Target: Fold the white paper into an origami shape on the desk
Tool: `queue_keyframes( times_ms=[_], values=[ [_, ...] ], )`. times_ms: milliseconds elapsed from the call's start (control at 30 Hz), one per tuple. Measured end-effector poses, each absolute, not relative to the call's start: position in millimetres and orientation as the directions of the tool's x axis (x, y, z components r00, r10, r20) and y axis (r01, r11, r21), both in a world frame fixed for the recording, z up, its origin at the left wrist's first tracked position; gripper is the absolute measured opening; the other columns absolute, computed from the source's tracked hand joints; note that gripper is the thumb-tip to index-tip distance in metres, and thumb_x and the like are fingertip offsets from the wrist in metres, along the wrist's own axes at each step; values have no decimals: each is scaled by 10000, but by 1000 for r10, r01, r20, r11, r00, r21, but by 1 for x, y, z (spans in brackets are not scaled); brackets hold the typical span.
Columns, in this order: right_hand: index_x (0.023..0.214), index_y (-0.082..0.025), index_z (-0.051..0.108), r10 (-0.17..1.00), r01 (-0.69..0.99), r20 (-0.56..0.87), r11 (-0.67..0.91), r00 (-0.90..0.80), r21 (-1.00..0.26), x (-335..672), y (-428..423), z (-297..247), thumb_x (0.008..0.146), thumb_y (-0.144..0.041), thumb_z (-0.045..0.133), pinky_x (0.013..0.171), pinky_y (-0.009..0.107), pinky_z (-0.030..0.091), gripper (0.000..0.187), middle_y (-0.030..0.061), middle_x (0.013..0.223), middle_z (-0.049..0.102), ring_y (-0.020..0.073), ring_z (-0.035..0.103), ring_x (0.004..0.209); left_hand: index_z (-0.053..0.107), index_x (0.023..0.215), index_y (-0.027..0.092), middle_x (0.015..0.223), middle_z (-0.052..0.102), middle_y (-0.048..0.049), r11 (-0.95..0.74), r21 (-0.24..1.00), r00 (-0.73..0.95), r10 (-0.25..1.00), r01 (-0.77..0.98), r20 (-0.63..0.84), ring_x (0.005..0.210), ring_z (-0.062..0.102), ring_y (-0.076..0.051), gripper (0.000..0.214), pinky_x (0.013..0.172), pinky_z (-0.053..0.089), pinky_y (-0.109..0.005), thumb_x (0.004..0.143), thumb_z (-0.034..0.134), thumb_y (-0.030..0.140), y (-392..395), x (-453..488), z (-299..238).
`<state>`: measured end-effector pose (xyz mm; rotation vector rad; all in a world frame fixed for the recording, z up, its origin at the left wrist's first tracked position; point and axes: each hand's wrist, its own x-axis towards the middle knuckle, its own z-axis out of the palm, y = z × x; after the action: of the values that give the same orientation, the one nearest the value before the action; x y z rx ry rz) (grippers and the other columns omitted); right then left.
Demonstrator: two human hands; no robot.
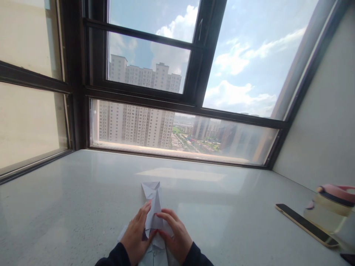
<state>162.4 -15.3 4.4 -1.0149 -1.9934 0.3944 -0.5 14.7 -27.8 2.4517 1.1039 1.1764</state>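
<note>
A piece of folded white paper (155,207) stands up between my two hands, its pointed flaps and creases showing toward the window. My left hand (136,229) grips its left side, with the fingers along the edge and the thumb low near the middle. From the right, my right hand (176,233) pinches the paper, fingertips on its face and thumb close to the left thumb. Under my hands lies more white paper (153,257), partly covered by them. The lower folds are hidden behind my fingers and thumbs.
The pale speckled sill (69,207) runs up to a dark-framed window (177,99). On the right lie a phone (306,224) and a clear bottle (330,210) with a pink lid. A dark object (348,258) is cut off at the lower right corner.
</note>
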Motion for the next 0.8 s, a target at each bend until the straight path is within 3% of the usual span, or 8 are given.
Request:
queue_keyframes(
  times_ms=[133,233,400,500,600,800],
  values=[
    [879,-208,568,745,501,635,637,-205,-586,163,-17,13,740,-152,440,775,262,435,197,60,960,535,169,522,893,296,1181,164,1227,360,-106,-707,539,337,699,459,630,1143,312,-205,498,940,311,-359,698,385,82,7,2,-8],
    [834,-196,572,718,518,684,637,-129,-572,164,-19,16,759,-143,408,748,265,439,188,64,928,525,169,520,873,314,1159,173,1213,371,-90,-728,525,299,671,442,679,1129,330,-189,536,930,322,-348,648,343,15,6,0,-3],
    [812,-190,558,647,621,758,629,-83,-468,168,-17,13,757,-107,366,742,316,422,216,75,918,500,181,491,887,335,1147,197,1188,409,-73,-724,394,227,597,567,769,1102,359,-187,480,879,347,-348,687,337,59,6,-3,-2],
    [815,-204,550,629,705,776,573,-51,-418,173,-14,8,747,-106,364,759,361,394,221,68,912,498,195,471,903,379,1121,212,1184,431,-53,-642,346,163,597,684,786,1080,383,-200,524,864,324,-371,625,330,49,2,-3,0],
    [830,-206,538,654,747,755,523,-41,-412,176,-10,4,750,-122,362,752,360,391,211,65,909,504,193,478,887,443,1062,220,1173,450,-36,-572,322,125,607,755,785,1090,370,-211,533,908,238,-410,570,325,53,-2,-1,3],
    [900,-223,511,728,792,686,426,-13,-437,172,-6,-4,761,-234,414,735,333,404,169,51,889,551,195,515,870,498,981,240,1150,472,-36,-537,324,139,651,779,746,1097,359,-211,341,898,252,-416,681,356,161,-1,1,1]
  ],
)
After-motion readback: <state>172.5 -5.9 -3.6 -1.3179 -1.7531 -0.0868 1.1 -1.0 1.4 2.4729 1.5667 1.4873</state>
